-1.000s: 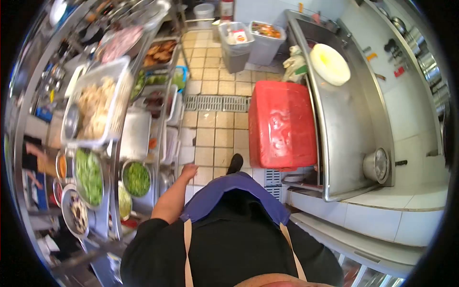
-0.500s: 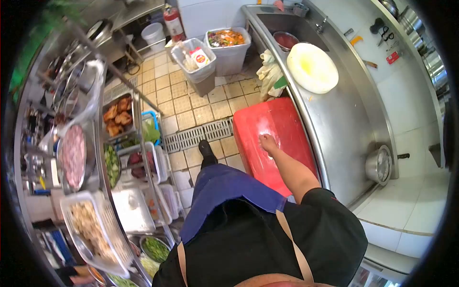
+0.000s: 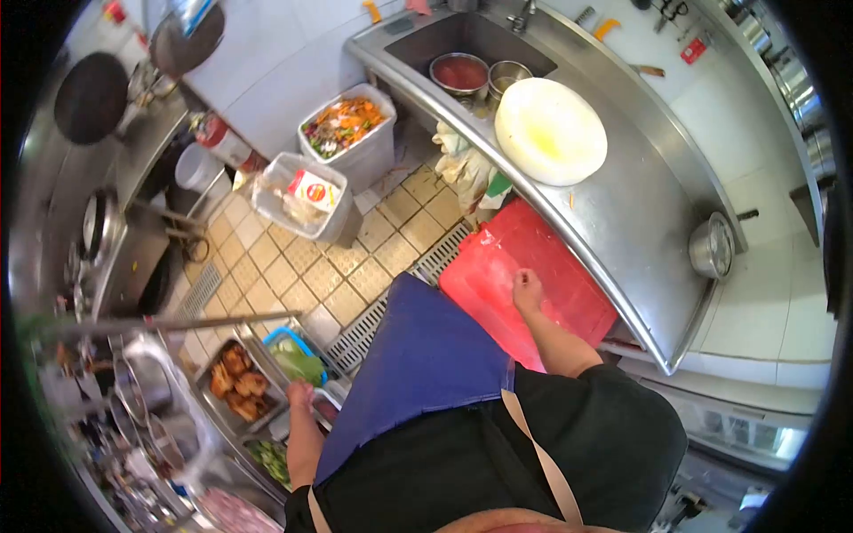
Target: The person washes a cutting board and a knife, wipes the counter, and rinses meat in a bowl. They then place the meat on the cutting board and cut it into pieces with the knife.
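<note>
My right hand (image 3: 527, 289) hangs over the red lid (image 3: 498, 266) of a big bin beside the counter. Its fingers are curled in, and nothing shows in them. My left hand (image 3: 300, 395) hangs low by the rack, close to a tray of browned fried pieces, perhaps chicken (image 3: 238, 384), and a blue-rimmed container of green leaves (image 3: 298, 358). The left fingers are too small and blurred to tell whether they are open or closed. A large round whitish board (image 3: 551, 133), yellowed in the middle, lies on the steel counter (image 3: 622, 204).
Two lined bins stand ahead, one with chopped scraps (image 3: 345, 124), the other with packaging (image 3: 306, 195). The sink (image 3: 480, 40) contains metal bowls. A metal pot (image 3: 711, 246) sits at the counter's right end. Dark pans (image 3: 92, 98) hang at far left. Tiled floor (image 3: 329, 275) has a drain grate.
My body and view have turned left and moved forward. My left hand has come into view by the rack. My right hand stays over the red lid, curled.
</note>
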`<state>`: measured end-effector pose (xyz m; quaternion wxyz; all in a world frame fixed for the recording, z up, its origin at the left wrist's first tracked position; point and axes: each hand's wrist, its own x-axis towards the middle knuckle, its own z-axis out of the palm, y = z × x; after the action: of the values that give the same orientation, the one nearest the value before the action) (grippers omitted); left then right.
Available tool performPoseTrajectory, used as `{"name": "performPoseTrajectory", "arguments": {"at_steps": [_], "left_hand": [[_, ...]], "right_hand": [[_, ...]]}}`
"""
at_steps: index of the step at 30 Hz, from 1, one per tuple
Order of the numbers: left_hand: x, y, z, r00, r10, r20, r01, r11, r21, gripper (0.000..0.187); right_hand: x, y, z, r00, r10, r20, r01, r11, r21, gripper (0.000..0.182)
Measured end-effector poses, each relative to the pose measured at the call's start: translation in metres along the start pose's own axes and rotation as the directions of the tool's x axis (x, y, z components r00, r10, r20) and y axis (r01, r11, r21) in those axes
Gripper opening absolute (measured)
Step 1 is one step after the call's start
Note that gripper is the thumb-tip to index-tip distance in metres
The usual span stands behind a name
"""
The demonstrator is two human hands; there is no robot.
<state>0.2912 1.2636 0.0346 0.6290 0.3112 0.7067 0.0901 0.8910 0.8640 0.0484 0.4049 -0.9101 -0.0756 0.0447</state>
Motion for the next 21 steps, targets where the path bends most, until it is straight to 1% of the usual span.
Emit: {"name": "performPoseTrajectory", "arguments": {"at_steps": [1,2,4,5,7,8,9,10,11,12,13,14,15,16,17,18,20,21], "left_hand": [[0.014,0.049,0.009,0.993,0.114,0.014,-0.114,0.993,0.029,0.016],[0.021,0.096,0.028,0.993,0.118,0.029,-0.120,0.991,0.065,0.016],[0.023,0.168,0.076,0.952,0.277,-0.128,-0.277,0.961,0.022,0.018],[0.028,0.192,0.094,0.954,0.281,-0.108,-0.277,0.960,0.047,0.018],[0.063,0.230,0.125,0.947,0.318,0.040,-0.319,0.948,-0.005,0.019],[0.090,0.241,0.132,0.940,0.281,0.193,-0.296,0.953,0.056,0.023],[0.142,0.240,0.131,0.867,0.246,0.433,-0.281,0.960,0.018,0.029],[0.172,0.247,0.141,0.739,0.195,0.645,-0.249,0.968,-0.007,0.034],[0.175,0.249,0.163,0.853,0.272,0.445,-0.467,0.779,0.420,0.038],[0.178,0.251,0.184,0.918,0.332,0.218,-0.360,0.461,0.811,0.043],[0.171,0.261,0.204,0.857,0.372,0.356,-0.439,0.167,0.883,0.044],[0.168,0.272,0.228,0.785,0.367,0.500,-0.484,-0.141,0.864,0.046],[0.168,0.283,0.238,0.690,0.374,0.620,-0.601,-0.180,0.779,0.046],[0.176,0.294,0.260,0.621,0.439,0.649,-0.638,-0.198,0.744,0.046],[0.182,0.311,0.280,0.670,0.402,0.624,-0.742,0.400,0.538,0.044],[0.194,0.312,0.288,0.709,0.340,0.618,-0.516,0.847,0.126,0.042],[0.213,0.340,0.319,0.704,0.530,0.472,-0.677,0.702,0.222,0.034],[0.189,0.370,0.351,0.687,0.614,0.389,-0.724,0.623,0.296,0.033]], "right_hand": [[0.007,-0.008,-0.001,0.988,-0.046,-0.150,0.056,0.996,0.063,0.015],[0.014,-0.027,-0.004,0.985,-0.013,-0.171,0.025,0.998,0.065,0.015],[0.042,-0.073,-0.019,0.955,-0.027,-0.294,0.081,0.982,0.173,0.010],[0.060,-0.083,-0.017,0.950,-0.003,-0.311,0.059,0.984,0.169,0.010],[0.104,-0.101,-0.006,0.937,0.025,-0.349,0.082,0.954,0.289,0.010],[0.125,-0.113,0.001,0.929,0.046,-0.368,0.070,0.953,0.295,0.010],[0.146,-0.126,0.008,0.935,0.041,-0.353,0.082,0.942,0.326,0.010],[0.172,-0.143,0.014,0.940,0.029,-0.339,0.100,0.928,0.358,0.010],[0.195,-0.162,0.021,0.933,-0.002,-0.359,0.148,0.913,0.381,0.010],[0.212,-0.181,0.029,0.931,0.017,-0.366,0.134,0.913,0.385,0.010],[0.233,-0.202,0.035,0.922,-0.001,-0.388,0.177,0.892,0.417,0.011],[0.255,-0.222,0.039,0.909,-0.023,-0.415,0.225,0.868,0.444,0.012],[0.270,-0.237,0.041,0.903,-0.053,-0.427,0.246,0.878,0.412,0.012],[0.282,-0.250,0.042,0.902,-0.042,-0.429,0.234,0.884,0.405,0.012],[0.294,-0.259,0.041,0.920,-0.023,-0.391,0.199,0.886,0.418,0.012],[0.305,-0.265,0.039,0.937,-0.010,-0.348,0.167,0.889,0.426,0.012],[0.324,-0.272,0.034,0.928,-0.011,-0.372,0.175,0.895,0.409,0.012],[0.331,-0.271,0.027,0.920,0.010,-0.391,0.154,0.910,0.385,0.012]]}}
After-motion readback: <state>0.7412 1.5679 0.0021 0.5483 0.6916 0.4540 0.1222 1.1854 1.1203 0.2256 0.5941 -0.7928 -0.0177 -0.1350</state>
